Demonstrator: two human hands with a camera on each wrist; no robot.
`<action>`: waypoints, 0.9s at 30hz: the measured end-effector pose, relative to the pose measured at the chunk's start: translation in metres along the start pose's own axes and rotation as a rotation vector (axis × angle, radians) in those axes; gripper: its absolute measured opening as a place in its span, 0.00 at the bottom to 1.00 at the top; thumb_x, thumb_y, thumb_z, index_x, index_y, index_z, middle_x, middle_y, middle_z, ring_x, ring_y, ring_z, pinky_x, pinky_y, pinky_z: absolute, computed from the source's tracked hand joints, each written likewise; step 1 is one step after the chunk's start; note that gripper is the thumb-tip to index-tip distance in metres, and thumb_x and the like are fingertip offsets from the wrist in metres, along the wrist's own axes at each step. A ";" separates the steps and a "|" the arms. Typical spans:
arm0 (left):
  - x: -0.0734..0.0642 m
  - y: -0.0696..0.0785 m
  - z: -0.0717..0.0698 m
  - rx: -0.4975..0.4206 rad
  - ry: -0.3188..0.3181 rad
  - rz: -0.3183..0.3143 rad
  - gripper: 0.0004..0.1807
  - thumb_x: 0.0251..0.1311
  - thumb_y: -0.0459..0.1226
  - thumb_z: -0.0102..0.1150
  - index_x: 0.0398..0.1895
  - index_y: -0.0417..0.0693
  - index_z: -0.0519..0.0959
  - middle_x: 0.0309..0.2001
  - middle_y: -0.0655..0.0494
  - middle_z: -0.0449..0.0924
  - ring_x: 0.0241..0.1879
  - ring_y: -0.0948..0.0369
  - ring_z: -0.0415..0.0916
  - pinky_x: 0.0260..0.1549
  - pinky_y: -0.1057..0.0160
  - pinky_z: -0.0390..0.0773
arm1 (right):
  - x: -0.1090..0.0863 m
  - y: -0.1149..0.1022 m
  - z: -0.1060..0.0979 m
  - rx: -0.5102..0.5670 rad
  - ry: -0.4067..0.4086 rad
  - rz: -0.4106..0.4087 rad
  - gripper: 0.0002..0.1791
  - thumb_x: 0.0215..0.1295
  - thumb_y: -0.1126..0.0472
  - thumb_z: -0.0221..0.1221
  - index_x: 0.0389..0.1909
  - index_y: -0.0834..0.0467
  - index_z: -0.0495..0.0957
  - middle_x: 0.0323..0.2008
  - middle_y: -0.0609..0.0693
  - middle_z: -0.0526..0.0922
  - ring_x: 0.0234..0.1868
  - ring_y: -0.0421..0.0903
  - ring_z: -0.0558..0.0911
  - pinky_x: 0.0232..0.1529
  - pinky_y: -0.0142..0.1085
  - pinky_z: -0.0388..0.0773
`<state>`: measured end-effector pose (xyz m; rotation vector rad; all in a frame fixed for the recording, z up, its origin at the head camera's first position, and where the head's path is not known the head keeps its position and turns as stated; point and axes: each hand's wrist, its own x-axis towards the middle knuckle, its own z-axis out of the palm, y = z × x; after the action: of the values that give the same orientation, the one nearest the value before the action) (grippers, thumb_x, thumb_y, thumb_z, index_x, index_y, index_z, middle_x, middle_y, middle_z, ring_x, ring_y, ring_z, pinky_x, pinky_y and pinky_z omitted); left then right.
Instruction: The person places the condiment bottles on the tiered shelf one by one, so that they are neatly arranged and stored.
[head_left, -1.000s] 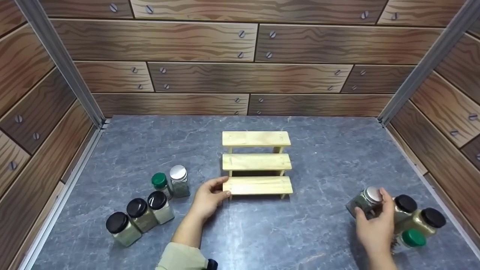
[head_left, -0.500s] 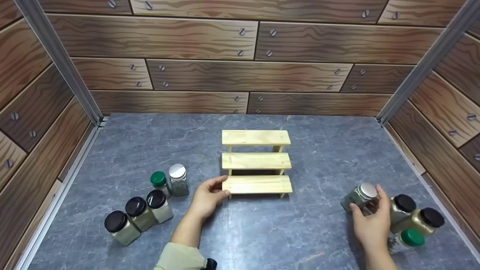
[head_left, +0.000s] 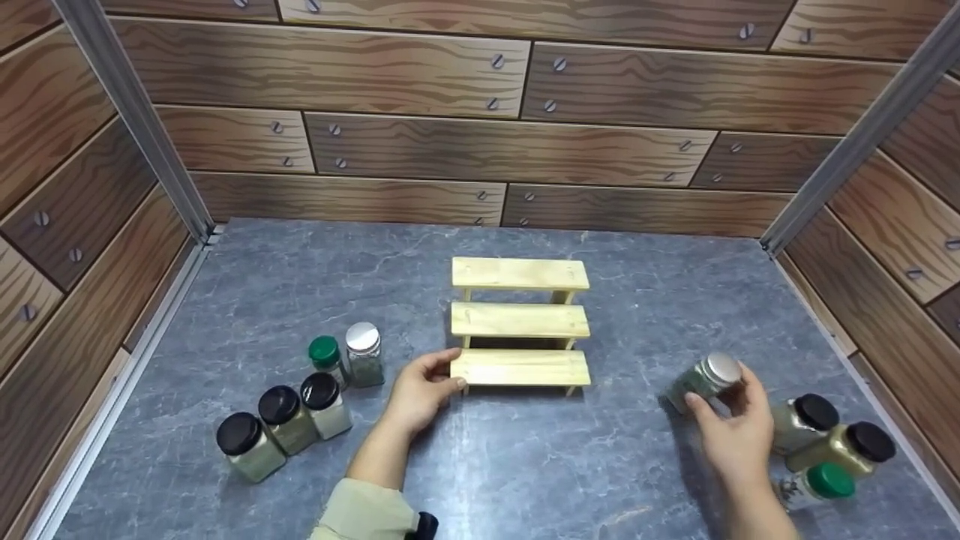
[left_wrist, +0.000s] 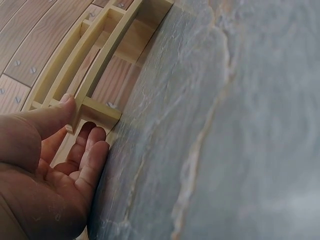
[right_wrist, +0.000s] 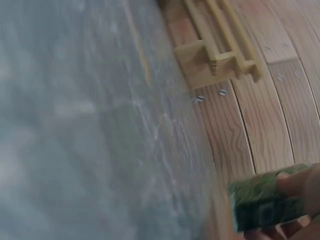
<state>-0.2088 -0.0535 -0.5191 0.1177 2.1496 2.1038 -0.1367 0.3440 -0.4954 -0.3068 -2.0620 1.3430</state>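
A pale wooden three-step rack (head_left: 520,367) stands mid-table. My left hand (head_left: 420,391) grips the left end of its lowest step; in the left wrist view the thumb (left_wrist: 56,116) lies against that step's edge, the other fingers curled lower down. On the right, my right hand (head_left: 731,431) holds a spice jar (head_left: 686,381) by its upper part. This glass jar has a silver lid and green dried herbs inside, and it leans to the left. The right wrist view shows the same herb jar (right_wrist: 260,197) between thumb and fingers, its lid out of sight.
At the left stand three black-lidded jars (head_left: 255,457), a green-lidded jar (head_left: 325,352) and a silver-lidded jar (head_left: 365,364). Right of my right hand are two black-lidded jars (head_left: 836,454) and a green-lidded one (head_left: 799,491). Wood-print walls (head_left: 420,150) enclose the grey marbled table (head_left: 540,465).
My right hand has carried the silver-lidded jar left and a little away from the other right-side jars. The left hand stays on the rack. The head view has shifted slightly.
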 end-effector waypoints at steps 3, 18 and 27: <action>-0.001 0.000 -0.001 0.002 0.001 0.003 0.28 0.60 0.23 0.68 0.66 0.27 0.77 0.48 0.39 0.85 0.35 0.61 0.77 0.29 0.68 0.77 | 0.009 -0.019 0.011 0.107 -0.048 -0.076 0.41 0.51 0.89 0.65 0.69 0.75 0.68 0.49 0.33 0.80 0.50 0.34 0.80 0.50 0.21 0.80; 0.003 0.000 0.000 0.028 0.007 0.006 0.27 0.61 0.23 0.70 0.65 0.29 0.78 0.49 0.39 0.85 0.35 0.62 0.79 0.31 0.67 0.80 | 0.060 -0.106 0.101 0.333 -0.393 -0.256 0.38 0.53 0.86 0.64 0.69 0.73 0.69 0.52 0.46 0.85 0.53 0.42 0.84 0.55 0.32 0.82; 0.003 0.000 -0.001 0.032 0.012 0.002 0.27 0.61 0.23 0.70 0.65 0.31 0.79 0.47 0.42 0.85 0.35 0.61 0.79 0.33 0.66 0.82 | 0.075 -0.142 0.167 0.333 -0.584 -0.203 0.38 0.55 0.86 0.61 0.70 0.70 0.69 0.55 0.62 0.83 0.54 0.48 0.83 0.54 0.36 0.83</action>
<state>-0.2116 -0.0540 -0.5195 0.1109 2.1915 2.0776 -0.2777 0.1976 -0.3851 0.4822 -2.1815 1.7530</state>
